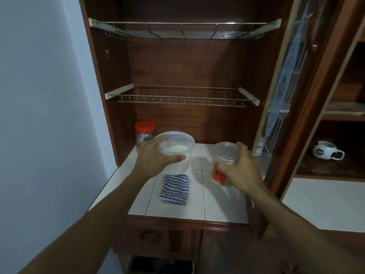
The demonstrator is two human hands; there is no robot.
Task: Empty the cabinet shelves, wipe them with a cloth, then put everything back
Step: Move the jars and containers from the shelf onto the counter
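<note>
My left hand (pixel 156 157) grips a round clear tub (pixel 177 143) with a lid and white powder inside, held just above the tiled counter (pixel 221 204). My right hand (pixel 239 167) grips a clear plastic jar (pixel 223 165) with an orange label and a clear screw lid. A folded blue-and-white striped cloth (pixel 174 188) lies on the counter between and below the two hands. A jar with a red lid (pixel 144 131) stands at the back left of the counter. Both wire shelves, upper (pixel 183 30) and lower (pixel 183 97), hold nothing.
The glass cabinet door (pixel 284 95) stands open at the right. Beyond it, a neighbouring compartment holds a white mug (pixel 326 151). A drawer with a handle (pixel 150 236) sits under the counter. A pale wall (pixel 49 95) is on the left.
</note>
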